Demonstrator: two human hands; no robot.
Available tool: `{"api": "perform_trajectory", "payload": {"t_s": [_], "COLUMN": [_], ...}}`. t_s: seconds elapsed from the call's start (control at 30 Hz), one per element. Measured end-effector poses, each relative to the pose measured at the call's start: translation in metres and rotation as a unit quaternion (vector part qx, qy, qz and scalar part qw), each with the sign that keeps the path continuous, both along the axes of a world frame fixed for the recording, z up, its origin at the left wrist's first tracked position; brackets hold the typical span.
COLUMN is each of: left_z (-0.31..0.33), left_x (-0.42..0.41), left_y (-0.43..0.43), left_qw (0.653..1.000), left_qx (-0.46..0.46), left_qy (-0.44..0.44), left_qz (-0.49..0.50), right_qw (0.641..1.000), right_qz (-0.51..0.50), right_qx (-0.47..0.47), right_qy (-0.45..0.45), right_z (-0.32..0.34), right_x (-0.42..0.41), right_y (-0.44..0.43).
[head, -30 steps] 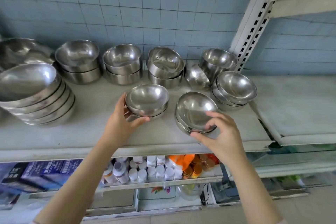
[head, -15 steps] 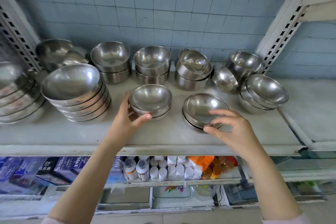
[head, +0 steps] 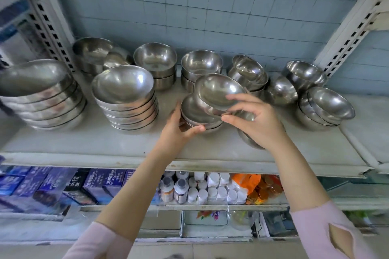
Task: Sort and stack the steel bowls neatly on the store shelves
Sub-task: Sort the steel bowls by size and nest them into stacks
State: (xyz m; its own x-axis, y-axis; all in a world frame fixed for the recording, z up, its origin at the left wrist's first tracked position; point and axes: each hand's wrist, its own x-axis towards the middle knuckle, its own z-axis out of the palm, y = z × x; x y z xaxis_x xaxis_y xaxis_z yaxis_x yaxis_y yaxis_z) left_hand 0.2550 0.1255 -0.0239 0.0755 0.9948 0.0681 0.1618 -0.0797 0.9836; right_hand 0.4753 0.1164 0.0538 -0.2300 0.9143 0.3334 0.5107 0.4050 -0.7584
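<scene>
The steel bowl (head: 216,92), on the right pile half a second ago, now hangs tilted over the small stack (head: 196,116). The right hand (head: 260,125) pinches its near rim between thumb and fingers (head: 237,99). The left hand (head: 174,135) grips the stack's side. One leftover bowl (head: 249,142) sits under the right hand, near the front edge of the shelf (head: 105,145). Bare shelf separates the stack from the tall pile (head: 128,109).
</scene>
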Motion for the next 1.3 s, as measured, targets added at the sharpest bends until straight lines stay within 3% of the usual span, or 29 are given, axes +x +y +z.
{"api": "perform_trajectory", "payload": {"t_s": [0.33,0.7,0.83,1.0,1.13,1.3], "left_z": [0.000,0.007,0.008,0.005,0.002,-0.003], "left_x": [-0.005,-0.004,-0.004,-0.004,-0.004,-0.004], "left_y": [-0.001,-0.005,-0.006,-0.004,-0.002,0.000], "left_qw": [0.997,0.997,0.997,0.997,0.997,0.998], "left_qx": [0.012,0.027,0.026,0.015,0.009,-0.002], "left_qy": [-0.068,-0.077,-0.071,-0.075,-0.073,-0.067], "left_qz": [-0.020,-0.015,-0.008,0.005,0.009,0.016], "right_qw": [0.998,0.992,0.995,0.972,0.972,0.968], "right_qz": [0.032,0.044,-0.044,-0.215,-0.206,-0.217], "right_qx": [-0.050,-0.109,-0.053,-0.087,-0.110,-0.046], "right_qy": [-0.027,-0.046,-0.078,0.029,-0.016,-0.114], "right_z": [-0.016,-0.012,-0.003,-0.026,-0.039,-0.050], "right_x": [-0.023,-0.021,-0.004,0.037,0.045,0.038], "right_y": [0.023,0.018,-0.002,-0.055,-0.063,-0.054]}}
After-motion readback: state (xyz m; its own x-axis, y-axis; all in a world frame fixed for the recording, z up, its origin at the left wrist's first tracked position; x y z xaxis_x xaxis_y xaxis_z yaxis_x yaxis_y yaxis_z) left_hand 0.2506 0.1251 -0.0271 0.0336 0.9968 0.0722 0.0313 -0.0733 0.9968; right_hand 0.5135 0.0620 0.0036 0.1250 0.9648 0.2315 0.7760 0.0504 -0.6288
